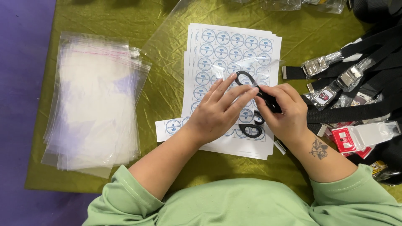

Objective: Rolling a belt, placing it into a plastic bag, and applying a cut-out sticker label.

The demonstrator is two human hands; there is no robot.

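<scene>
Green sleeves (pixel 234 205): nearest the camera, forearms reaching over the sticker sheets.
Sticker sheets (pixel 234 50): white stack of round blue labels, centre of the olive cloth (pixel 167 83).
Left hand (pixel 215 111): over the sheets, fingers extended, tips touching the scissors.
Right hand (pixel 284 113): at the sheets' right edge, closed around the scissors.
Scissors (pixel 251 83): black, held just above the sheets.
Clear bags (pixel 96 104): pile well left of the sheets.
Black belts (pixel 360 75): wrapped buckles, right of the sheets.
</scene>
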